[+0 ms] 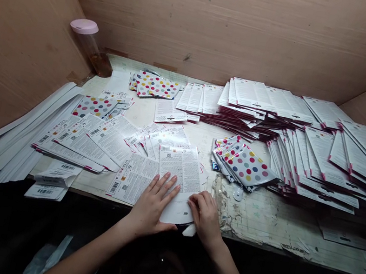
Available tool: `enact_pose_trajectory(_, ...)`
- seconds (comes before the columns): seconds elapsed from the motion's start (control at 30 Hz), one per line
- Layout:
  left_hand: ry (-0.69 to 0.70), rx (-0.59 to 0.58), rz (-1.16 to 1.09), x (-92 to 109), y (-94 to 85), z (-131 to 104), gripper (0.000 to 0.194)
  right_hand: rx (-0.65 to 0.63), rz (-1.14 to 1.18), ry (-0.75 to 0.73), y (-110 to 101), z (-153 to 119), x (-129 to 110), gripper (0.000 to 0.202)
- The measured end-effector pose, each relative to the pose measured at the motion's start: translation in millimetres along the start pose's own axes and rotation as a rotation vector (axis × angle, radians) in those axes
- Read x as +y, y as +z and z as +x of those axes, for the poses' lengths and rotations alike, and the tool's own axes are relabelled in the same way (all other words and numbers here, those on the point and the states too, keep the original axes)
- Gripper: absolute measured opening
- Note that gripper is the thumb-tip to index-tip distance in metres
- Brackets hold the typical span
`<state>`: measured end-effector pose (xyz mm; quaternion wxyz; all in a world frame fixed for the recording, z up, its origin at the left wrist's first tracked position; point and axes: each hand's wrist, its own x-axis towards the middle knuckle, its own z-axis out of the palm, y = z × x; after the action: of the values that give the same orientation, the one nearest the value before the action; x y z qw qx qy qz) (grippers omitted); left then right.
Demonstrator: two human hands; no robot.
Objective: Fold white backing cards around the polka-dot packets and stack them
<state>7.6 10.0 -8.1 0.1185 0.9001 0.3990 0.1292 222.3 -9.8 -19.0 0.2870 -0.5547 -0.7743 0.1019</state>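
Note:
My left hand (pixel 156 205) lies flat with spread fingers on the lower left of a printed white card (pixel 184 170), pressing it to the table near the front edge. At the card's lower right edge, my right hand (pixel 203 216) has its fingertips pinched together; what they grip is hidden. A small white scrap (pixel 189 231) pokes out below that hand, over the table's edge. Another printed card (pixel 133 178) lies partly under the left one's side, and more printed cards (pixel 112 138) fan out to the left. Right of the hands sits a pile of polka-dot pouches (pixel 247 165).
Large stacks of white packets with pink edges (pixel 324 157) cover the right side. A tilted bottle with a pink lid (pixel 91 45) leans at the back left. Bundled white sheets (pixel 26 142) and a barcode label sheet (pixel 52 182) lie left. Wooden panels (pixel 203 22) enclose the table.

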Motion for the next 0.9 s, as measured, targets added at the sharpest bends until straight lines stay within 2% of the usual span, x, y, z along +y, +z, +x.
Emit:
enact_pose_trajectory(0.27,0.004,-0.003,-0.036,-1.1,0.9,0.2,0.100,-0.008,-0.096,-0.029,13.4,10.9,7.0,0.023)
enact_pose_trajectory(0.4,0.006,0.010,-0.058,-1.9,-0.2,0.7,0.100,-0.011,-0.118,-0.076,16.2,0.2,0.3,0.023)
enact_pose_trajectory(0.5,0.017,0.006,-0.061,-1.3,-2.6,0.7,0.099,-0.052,-0.097,-0.196,4.1,-23.7,-17.6,0.025)
enact_pose_trajectory(0.6,0.030,0.012,-0.061,1.4,-6.0,-2.2,0.098,-0.219,0.044,-0.301,-21.5,-41.3,-29.3,0.021)
enact_pose_trajectory(0.67,0.041,0.048,-0.096,3.8,-7.5,-6.6,0.088,-0.287,0.182,-0.243,-37.9,-39.6,-26.0,0.010)
enact_pose_trajectory(0.73,0.038,0.110,-0.170,6.3,-7.4,-11.7,0.064,-0.267,0.246,-0.172,-45.9,-28.3,-16.0,0.016)
enact_pose_trajectory(0.83,-0.042,0.225,-0.299,10.6,-3.7,-16.2,0.021,-0.191,0.256,-0.160,-38.7,-6.6,-0.4,0.020)
enact_pose_trajectory(0.9,-0.133,0.295,-0.332,15.6,0.0,-15.1,0.014,-0.127,0.258,-0.119,-26.1,3.5,4.7,0.017)
